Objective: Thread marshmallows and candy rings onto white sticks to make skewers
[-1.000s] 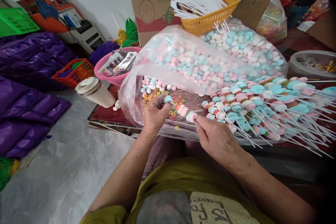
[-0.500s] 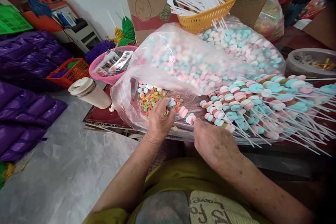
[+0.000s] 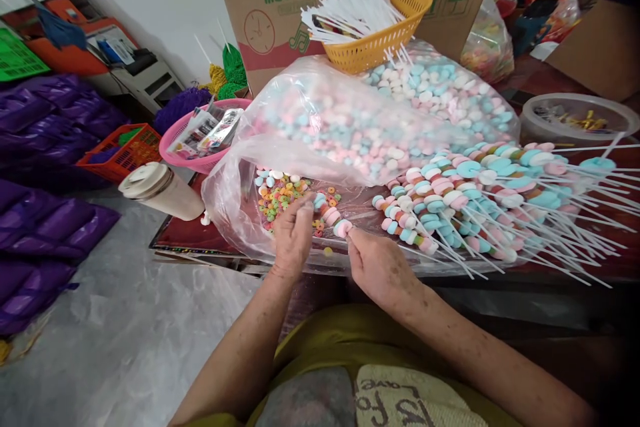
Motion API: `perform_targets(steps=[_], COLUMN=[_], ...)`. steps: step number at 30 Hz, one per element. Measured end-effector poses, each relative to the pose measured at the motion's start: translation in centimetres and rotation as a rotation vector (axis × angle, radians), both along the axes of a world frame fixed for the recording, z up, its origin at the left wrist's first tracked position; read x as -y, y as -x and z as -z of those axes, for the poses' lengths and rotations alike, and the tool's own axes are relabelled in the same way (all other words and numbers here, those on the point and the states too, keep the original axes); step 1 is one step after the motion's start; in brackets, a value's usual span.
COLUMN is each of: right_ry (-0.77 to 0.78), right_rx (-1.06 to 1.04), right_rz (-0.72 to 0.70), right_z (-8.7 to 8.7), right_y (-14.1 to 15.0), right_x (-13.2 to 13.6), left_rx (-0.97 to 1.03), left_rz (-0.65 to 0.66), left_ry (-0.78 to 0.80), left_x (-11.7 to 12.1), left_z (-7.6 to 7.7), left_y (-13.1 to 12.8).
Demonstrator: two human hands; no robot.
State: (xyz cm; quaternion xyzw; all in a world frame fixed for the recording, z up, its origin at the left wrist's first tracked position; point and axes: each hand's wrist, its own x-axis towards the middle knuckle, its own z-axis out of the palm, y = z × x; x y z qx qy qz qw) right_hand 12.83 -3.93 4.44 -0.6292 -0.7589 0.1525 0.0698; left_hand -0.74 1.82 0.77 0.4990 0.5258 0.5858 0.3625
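My right hand [image 3: 383, 267] is closed around the lower end of a marshmallow skewer [image 3: 330, 215], which points up and left with pink, white and blue pieces on it. A blue marshmallow [image 3: 319, 200] sits at its far end. Right beside that end, my left hand [image 3: 294, 237] has its fingers bent together; what they pinch, if anything, is hidden. Under and behind the left fingers lie small coloured candy rings [image 3: 281, 199], with a few loose marshmallows [image 3: 265, 177] at their back edge.
Finished marshmallow skewers [image 3: 465, 203] are piled at the right, their white sticks toward me. Behind lies a large clear bag [image 3: 300, 103] of marshmallows, with a yellow basket [image 3: 370, 53] of sticks on top. A lidded cup [image 3: 163, 193] and a pink basket [image 3: 205, 160] stand left.
The blue marshmallow that was at my left fingertips now sits in line at the skewer's end, and those fingers have drawn slightly back. The whole view has shifted a little.
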Motion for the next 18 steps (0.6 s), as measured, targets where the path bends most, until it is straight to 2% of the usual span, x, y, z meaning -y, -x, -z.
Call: perform_targets(steps=[5, 8, 12, 18], right_ry=[-0.046, -0.037, 0.015, 0.067], right_rx=[-0.131, -0.162, -0.184, -0.192], right_rz=[-0.032, -0.007, -0.007, 0.015], right_z=[0.4, 0.4, 0.3, 0.8], right_y=[0.0, 0.4, 0.7, 1.0], right_x=[0.0, 0.3, 0.3, -0.4], left_rx=[0.463, 0.680, 0.729, 0.629], left_rz=[0.089, 0.186, 0.131, 0.034], left_ry=[0.215, 0.324, 0.288, 0.283], left_x=[-2.7, -2.5, -0.9, -0.4], left_z=[-1.9, -2.3, -2.0, -1.5], left_y=[-0.7, -2.4, -4.0, -5.1])
